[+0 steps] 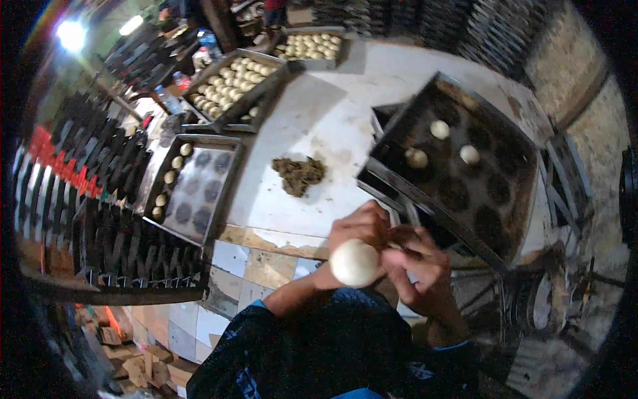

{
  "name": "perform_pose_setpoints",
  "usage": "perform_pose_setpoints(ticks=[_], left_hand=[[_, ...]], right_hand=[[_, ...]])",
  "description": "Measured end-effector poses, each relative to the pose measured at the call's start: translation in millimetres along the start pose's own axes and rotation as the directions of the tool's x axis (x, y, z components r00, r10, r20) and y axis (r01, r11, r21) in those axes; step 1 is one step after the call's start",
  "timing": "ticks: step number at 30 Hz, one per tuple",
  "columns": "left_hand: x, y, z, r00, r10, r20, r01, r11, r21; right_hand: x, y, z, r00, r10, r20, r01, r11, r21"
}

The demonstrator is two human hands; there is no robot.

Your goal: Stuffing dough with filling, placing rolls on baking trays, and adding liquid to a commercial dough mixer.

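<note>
**Dough ball being shaped in hand, tray part-filled**

Left hand (355, 229) cups a pale dough ball (355, 263), fingers curled round it; right hand (415, 266) pinches at its side, half closed. Both are just short of the dark tray (512, 199) (three balls seated). Next, judged: seat it in a vacant hollow.

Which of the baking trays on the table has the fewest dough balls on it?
The dark tray on the right, nearest the hands: three dough balls; the others hold more.
</note>
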State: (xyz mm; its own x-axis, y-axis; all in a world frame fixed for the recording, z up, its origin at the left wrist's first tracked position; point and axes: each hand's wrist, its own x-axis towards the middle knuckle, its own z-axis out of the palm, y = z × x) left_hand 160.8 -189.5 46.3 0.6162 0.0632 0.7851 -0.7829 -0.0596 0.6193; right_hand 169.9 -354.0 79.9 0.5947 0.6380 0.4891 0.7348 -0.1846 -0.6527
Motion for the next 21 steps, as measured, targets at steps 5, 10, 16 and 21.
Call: perform_pose_setpoints(ticks=[5,10,16,21], left_hand=[[-24,-39,74,0.933,-0.352,0.078,0.315,0.901,0.299],[-32,-58,106,0.861,-0.384,0.333,0.388,0.92,0.055],[9,-59,72,0.561,-0.6,0.571,0.745,0.666,-0.031],[3,-59,-3,0.672,-0.607,0.424,0.682,0.731,-0.033]], right_hand=[[-29,19,-55,0.992,-0.112,-0.052,0.099,0.973,-0.209],[-28,51,-74,0.984,-0.159,0.082,0.175,0.953,-0.247],[6,128,-119,0.974,0.216,0.071,-0.209,0.973,-0.095],[16,164,-84,0.794,0.449,0.411,-0.102,0.764,-0.636]])
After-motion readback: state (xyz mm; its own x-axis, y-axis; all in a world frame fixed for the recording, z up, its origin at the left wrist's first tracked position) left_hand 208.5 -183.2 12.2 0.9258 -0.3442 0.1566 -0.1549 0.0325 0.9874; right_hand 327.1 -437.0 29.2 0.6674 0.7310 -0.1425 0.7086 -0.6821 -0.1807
